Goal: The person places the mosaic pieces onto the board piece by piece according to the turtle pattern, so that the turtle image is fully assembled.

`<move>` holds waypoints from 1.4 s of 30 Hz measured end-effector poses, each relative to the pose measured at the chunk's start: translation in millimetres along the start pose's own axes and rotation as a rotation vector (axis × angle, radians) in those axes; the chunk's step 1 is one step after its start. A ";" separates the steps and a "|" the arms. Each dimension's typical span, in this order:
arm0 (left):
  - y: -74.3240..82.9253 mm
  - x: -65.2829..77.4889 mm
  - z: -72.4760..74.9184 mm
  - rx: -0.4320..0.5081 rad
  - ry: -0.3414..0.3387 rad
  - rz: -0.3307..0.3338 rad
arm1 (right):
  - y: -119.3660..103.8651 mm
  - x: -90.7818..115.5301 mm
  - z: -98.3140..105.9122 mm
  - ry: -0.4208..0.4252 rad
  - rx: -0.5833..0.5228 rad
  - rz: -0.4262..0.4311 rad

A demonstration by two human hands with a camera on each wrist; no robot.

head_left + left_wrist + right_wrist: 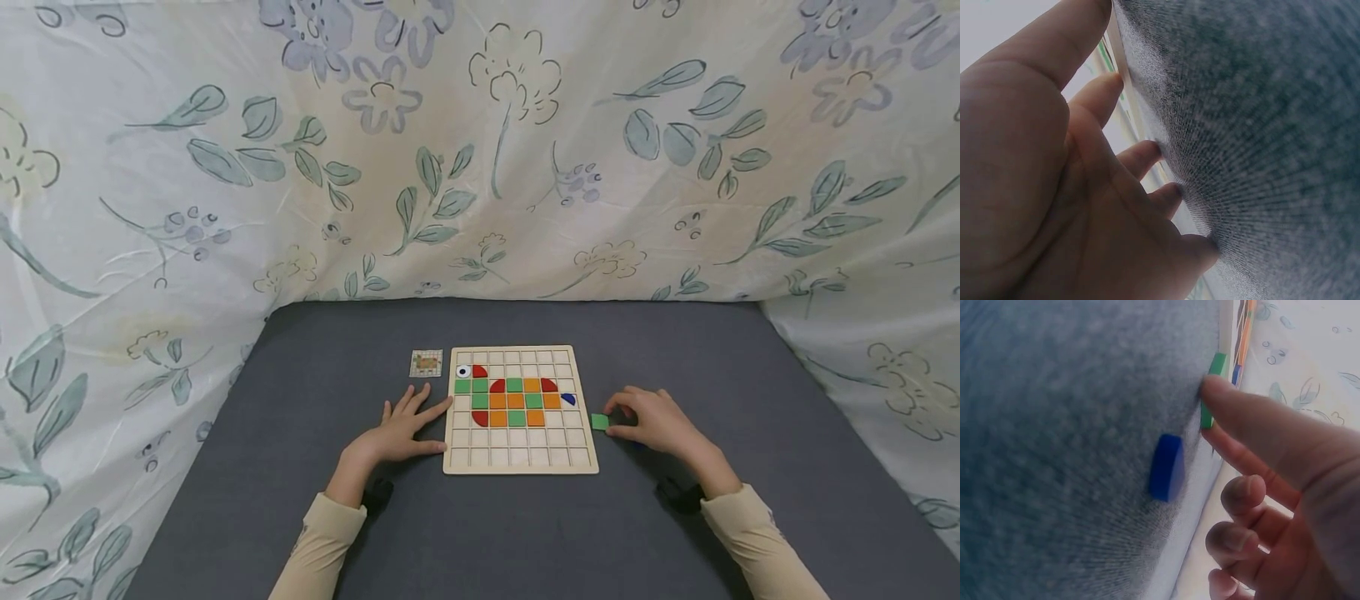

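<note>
A square wooden grid board (517, 458) lies on the dark cloth, with red, green, orange and blue tiles and an eye tile (463, 372) in its cells. At its left edge my left hand (397, 433) rests with fingers spread, thumb and index fingertip touching the rim. Just off the right edge, my right hand (652, 418) pinches a green square tile (600, 422) between thumb and index finger. A blue half-round tile (568, 399) sits at a tilt in a right-hand cell. Another blue piece (1167, 467) lies on the cloth below the right hand.
A small picture card (426, 363) lies by the board's upper left corner. Dark grey cloth (510, 533) covers the table. A floral curtain (517, 167) hangs behind and along both sides.
</note>
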State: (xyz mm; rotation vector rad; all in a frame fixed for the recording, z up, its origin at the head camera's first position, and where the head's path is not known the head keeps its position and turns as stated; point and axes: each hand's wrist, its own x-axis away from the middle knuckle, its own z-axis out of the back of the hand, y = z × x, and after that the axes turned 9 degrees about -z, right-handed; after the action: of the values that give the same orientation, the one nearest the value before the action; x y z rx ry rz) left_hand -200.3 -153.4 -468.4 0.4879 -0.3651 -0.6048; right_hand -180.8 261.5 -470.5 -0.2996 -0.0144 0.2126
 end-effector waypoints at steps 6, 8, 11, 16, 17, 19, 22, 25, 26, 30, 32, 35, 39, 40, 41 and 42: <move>0.8 0.3 -0.5 0.002 0.004 -0.003 | 1.6 0.6 0.6 0.006 0.006 0.013; 0.5 0.0 -0.9 0.000 0.008 -0.007 | 1.8 1.2 1.5 0.017 0.006 0.019; -0.1 -0.6 -0.9 -0.004 0.005 -0.001 | 1.6 1.3 2.9 0.036 0.009 0.024; -1.0 -0.4 -1.0 -0.006 0.006 0.002 | -4.0 -2.1 6.3 0.040 -0.003 0.031; -1.0 -0.2 -1.0 -0.005 0.007 -0.001 | -5.6 -2.8 7.0 0.040 -0.009 0.039; -1.2 0.0 -1.1 -0.004 0.007 -0.003 | -9.0 -3.9 7.8 0.038 -0.017 0.051; -0.6 0.1 -0.9 -0.003 0.005 0.001 | -14.8 -5.3 8.1 0.040 -0.027 0.067; -0.1 0.3 -0.7 -0.007 0.003 0.006 | -19.9 -8.0 6.8 0.053 -0.033 0.079; 0.0 0.4 -0.5 -0.006 0.004 0.006 | -21.5 -9.0 6.4 0.055 -0.038 0.085; -0.5 0.6 -0.9 -0.002 0.007 0.004 | -27.5 -13.1 3.0 0.062 -0.043 0.106; -0.5 0.4 -1.1 0.000 0.006 0.004 | -30.9 -14.9 1.5 0.054 -0.045 0.112; -0.7 0.0 -1.5 -0.003 0.006 -0.001 | -35.4 -17.8 -0.6 0.042 -0.045 0.117; -0.7 -0.4 -1.6 -0.005 0.006 0.000 | -40.1 -21.1 -2.9 0.027 -0.049 0.126; -0.6 -0.5 -1.6 -0.003 0.006 0.002 | -41.1 -21.6 -3.5 0.026 -0.051 0.129; -0.5 -0.5 -1.6 -0.001 0.005 0.005 | -42.1 -21.9 -4.1 0.027 -0.053 0.133; -0.4 -0.7 -1.6 -0.001 0.004 0.007 | -43.2 -22.2 -4.4 0.029 -0.058 0.139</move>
State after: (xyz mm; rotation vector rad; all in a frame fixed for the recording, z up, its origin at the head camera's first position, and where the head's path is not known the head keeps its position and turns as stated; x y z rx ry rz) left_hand -200.2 -152.8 -470.0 0.4868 -0.3623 -0.5969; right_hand -193.5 215.3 -461.7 -0.3623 0.0294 0.3461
